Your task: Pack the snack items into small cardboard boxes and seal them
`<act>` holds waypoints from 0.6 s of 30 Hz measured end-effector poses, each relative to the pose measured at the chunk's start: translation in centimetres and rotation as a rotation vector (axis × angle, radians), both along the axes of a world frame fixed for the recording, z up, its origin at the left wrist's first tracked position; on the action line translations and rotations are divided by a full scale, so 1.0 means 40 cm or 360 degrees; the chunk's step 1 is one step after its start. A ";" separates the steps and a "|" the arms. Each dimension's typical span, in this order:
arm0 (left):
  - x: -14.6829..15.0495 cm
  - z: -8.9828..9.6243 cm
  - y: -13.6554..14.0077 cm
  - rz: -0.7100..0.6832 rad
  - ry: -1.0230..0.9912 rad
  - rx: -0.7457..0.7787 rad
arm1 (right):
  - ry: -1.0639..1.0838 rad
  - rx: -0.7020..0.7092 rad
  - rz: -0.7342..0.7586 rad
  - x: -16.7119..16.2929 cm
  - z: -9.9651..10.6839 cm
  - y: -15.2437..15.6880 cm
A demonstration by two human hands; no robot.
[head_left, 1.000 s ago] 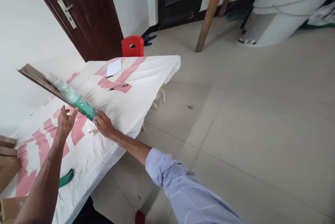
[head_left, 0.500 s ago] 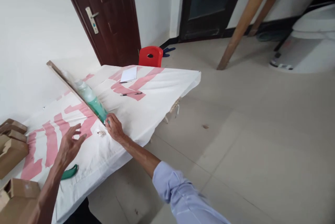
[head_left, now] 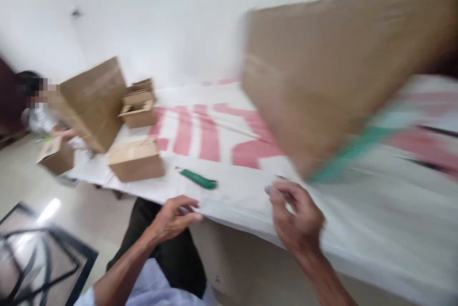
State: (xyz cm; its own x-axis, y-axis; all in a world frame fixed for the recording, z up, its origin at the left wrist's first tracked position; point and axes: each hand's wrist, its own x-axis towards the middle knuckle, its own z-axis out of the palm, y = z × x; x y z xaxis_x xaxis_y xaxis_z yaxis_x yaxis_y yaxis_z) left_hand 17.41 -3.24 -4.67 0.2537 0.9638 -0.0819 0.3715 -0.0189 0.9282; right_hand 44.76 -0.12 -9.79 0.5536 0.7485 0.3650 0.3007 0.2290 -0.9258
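Note:
My right hand (head_left: pixel 298 217) is at the table's front edge, its thumb and fingers pinched together. Something small and greyish shows at the fingertips, too blurred to name. My left hand (head_left: pixel 177 219) hovers over my lap by the table edge, thumb and fingers apart, holding nothing. On the cloth between and beyond the hands lies a green-handled tool (head_left: pixel 197 179) with a small metal tip. Just past my right hand stands a large cardboard panel (head_left: pixel 322 72), tilted and motion-blurred. Behind its lower right edge a bottle of green liquid (head_left: pixel 361 151) shows as a smear.
Small cardboard boxes (head_left: pixel 136 160) sit at the table's left, with an open one (head_left: pixel 138 111) behind. A larger upright carton (head_left: pixel 96 100) stands farther left, near a person in white (head_left: pixel 42 117). Dark pens (head_left: pixel 425 163) lie on the right. A white cloth (head_left: pixel 229 203) covers the table.
The view has swung left, bringing the boxes and other person in. My right hand has left the bottle's base and come back to the table's front edge. My left hand stays open.

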 end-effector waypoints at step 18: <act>-0.266 -0.101 -0.080 0.0264 -0.0698 -0.0037 | 0.0055 -0.0485 0.1183 -0.491 -0.013 -0.112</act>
